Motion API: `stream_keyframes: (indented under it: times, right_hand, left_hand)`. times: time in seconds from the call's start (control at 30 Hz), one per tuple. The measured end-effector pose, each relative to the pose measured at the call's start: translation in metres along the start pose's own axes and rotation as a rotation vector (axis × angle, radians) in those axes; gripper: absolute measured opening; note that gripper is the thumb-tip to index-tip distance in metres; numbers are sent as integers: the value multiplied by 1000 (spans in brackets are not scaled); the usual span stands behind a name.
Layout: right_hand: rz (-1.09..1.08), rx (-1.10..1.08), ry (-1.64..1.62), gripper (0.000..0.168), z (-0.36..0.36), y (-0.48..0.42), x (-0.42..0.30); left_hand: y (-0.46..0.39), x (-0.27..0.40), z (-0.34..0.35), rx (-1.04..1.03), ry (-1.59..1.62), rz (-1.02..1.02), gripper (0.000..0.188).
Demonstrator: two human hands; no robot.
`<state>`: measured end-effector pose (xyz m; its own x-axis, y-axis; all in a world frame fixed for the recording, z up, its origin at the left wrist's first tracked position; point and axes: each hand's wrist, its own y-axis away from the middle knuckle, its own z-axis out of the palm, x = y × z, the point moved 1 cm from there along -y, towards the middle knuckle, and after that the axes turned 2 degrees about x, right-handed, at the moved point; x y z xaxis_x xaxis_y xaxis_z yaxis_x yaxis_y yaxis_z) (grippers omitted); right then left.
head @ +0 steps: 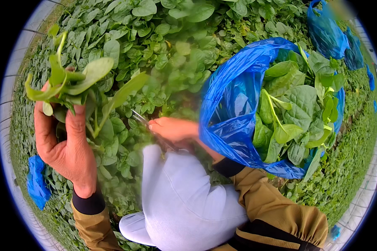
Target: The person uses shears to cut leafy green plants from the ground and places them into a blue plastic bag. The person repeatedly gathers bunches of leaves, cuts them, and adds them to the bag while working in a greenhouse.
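My left hand [72, 141] is raised at the left and grips a bunch of green leafy stems [78, 81] between thumb and fingers. At the centre, above the light-coloured trouser leg, my right hand [169, 127] is closed around a thin metal cutting tool, seemingly scissors [139, 116], whose tip points up and left; part of the tool is blurred. Right of that hand, a blue plastic bag [235, 91] gapes open and hides part of my right forearm. Picked broad green leaves [301, 103] fill its right side.
Low leafy plants [144, 28] cover the ground around me. Further blue bags lie at the upper right [326, 34] and at the left [37, 182]. Pale sheeting with dark ribs [14, 78] curves along the outer edges.
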<state>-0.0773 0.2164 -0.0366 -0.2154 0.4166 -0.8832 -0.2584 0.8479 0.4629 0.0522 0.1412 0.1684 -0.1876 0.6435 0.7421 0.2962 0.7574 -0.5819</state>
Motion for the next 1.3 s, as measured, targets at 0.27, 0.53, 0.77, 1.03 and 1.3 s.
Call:
stream_keyframes:
  times: [0.27,0.53,0.77,1.03,1.3]
  right_hand:
    - [-231,593,-83,42,32,7,44]
    - [-222,603,-495,38,42,21,32]
    - [-215,227,-57,49,8,6,21]
    - [-28,370,-460,32,12,-34,56]
    - [75,71,-669,50,8,-56,21]
  left_hand:
    - [-1,160,246,-202,216,821,24]
    - [97,123,282,-1029,-181,846,29]
    - [59,172,233,-979,-107,937,39]
    - [37,17,130,-328,196,380,14]
    - [122,-226,-6,-951,-1028,71,30]
